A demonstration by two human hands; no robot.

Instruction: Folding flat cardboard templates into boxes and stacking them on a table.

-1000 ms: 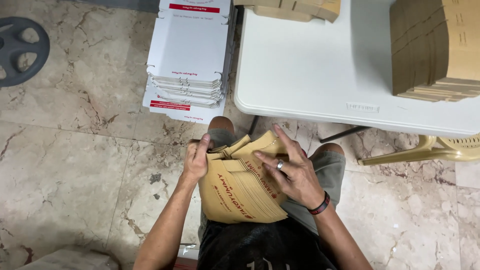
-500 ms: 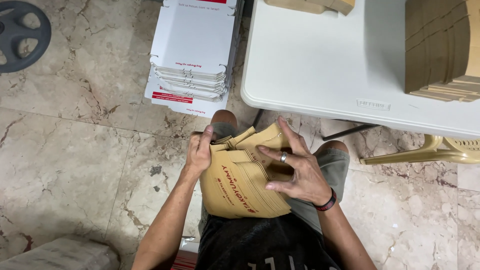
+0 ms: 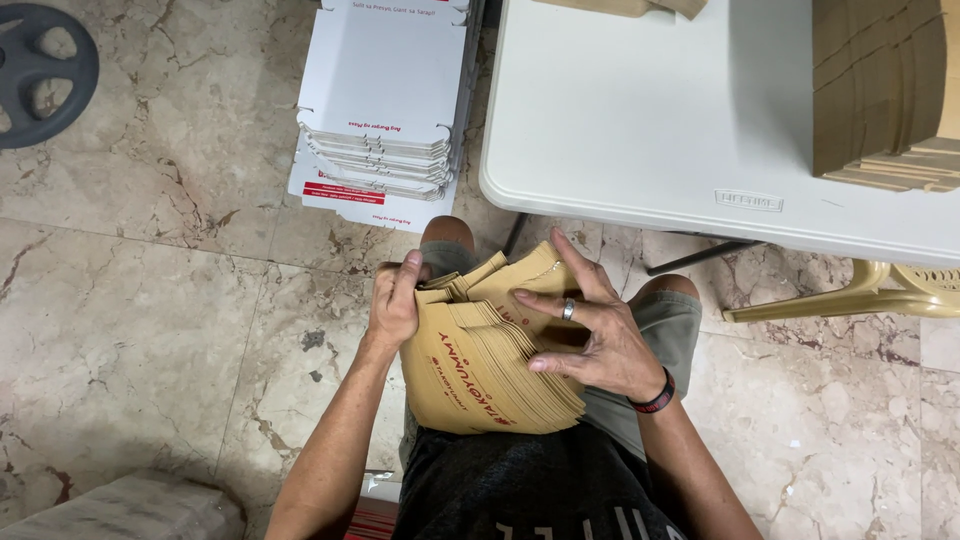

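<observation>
A packing workroom, seemingly. Flat white cardboard boxes [image 3: 385, 120] stack on the marble-tile floor [image 3: 150, 300]. Brown cardboard stacks [image 3: 885, 95] crowd a white plastic folding table [image 3: 650, 130].

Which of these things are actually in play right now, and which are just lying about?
In hand:
- left hand
- right hand
- brown paper bags, fanned on the lap

Lying about:
- white flat boxes on floor
- white table
- cardboard stack
- black wheel
</observation>
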